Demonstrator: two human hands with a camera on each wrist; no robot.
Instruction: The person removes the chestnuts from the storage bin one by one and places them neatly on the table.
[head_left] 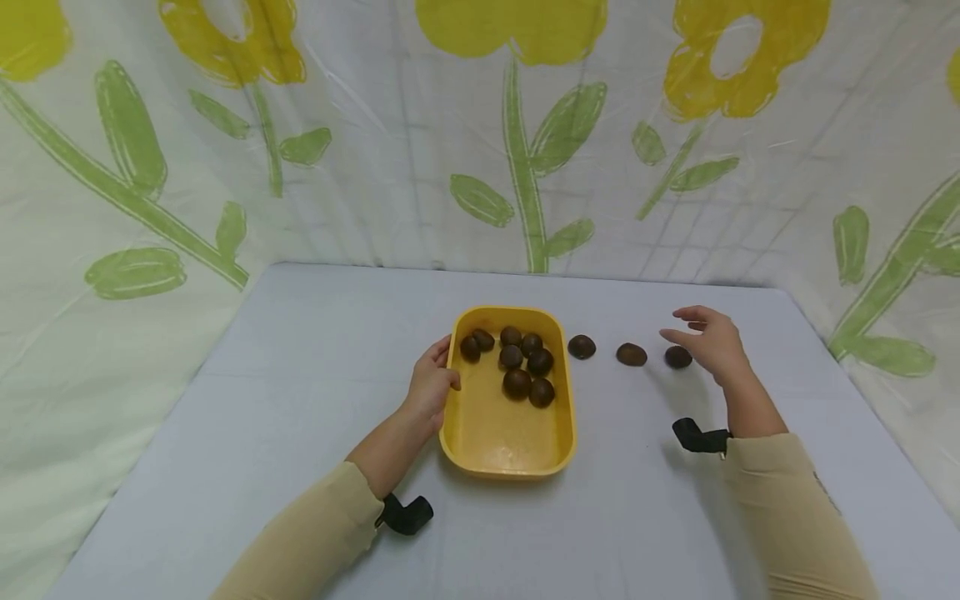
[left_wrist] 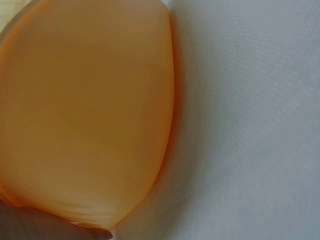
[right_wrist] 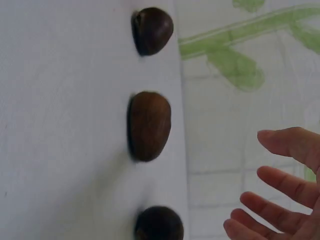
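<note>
From my end, the yellow plastic tray (head_left: 502, 442) sits near the middle of the white table (head_left: 315, 400), and in the head view I count 8 dark brown chestnuts (head_left: 517, 384) in it, all gathered toward its far half, with the near part of its floor bare. The left hand (head_left: 431, 385) grips the tray's left wall, thumb over the rim and fingers outside. Another 3 chestnuts lie outside the tray in a loose row to its right: the left chestnut (head_left: 582, 347) just beside the tray wall, the middle chestnut (head_left: 632, 354) farther along, and the right chestnut (head_left: 678, 357) under the right hand (head_left: 708, 342). That hand is released, its fingers extended and apart, hovering above the table and grasping nothing. Only the head view gives me the tray's inside; the left wrist view is filled by its smooth orange-looking outer surface, a finger at the lower left and shadowed table beside it, so from there I cannot tell whether the base rests fully flat. The right wrist view adds the loose nuts' shapes: 2 whole, the middle one longer and redder brown, and 1 cut off by the bottom edge.
</note>
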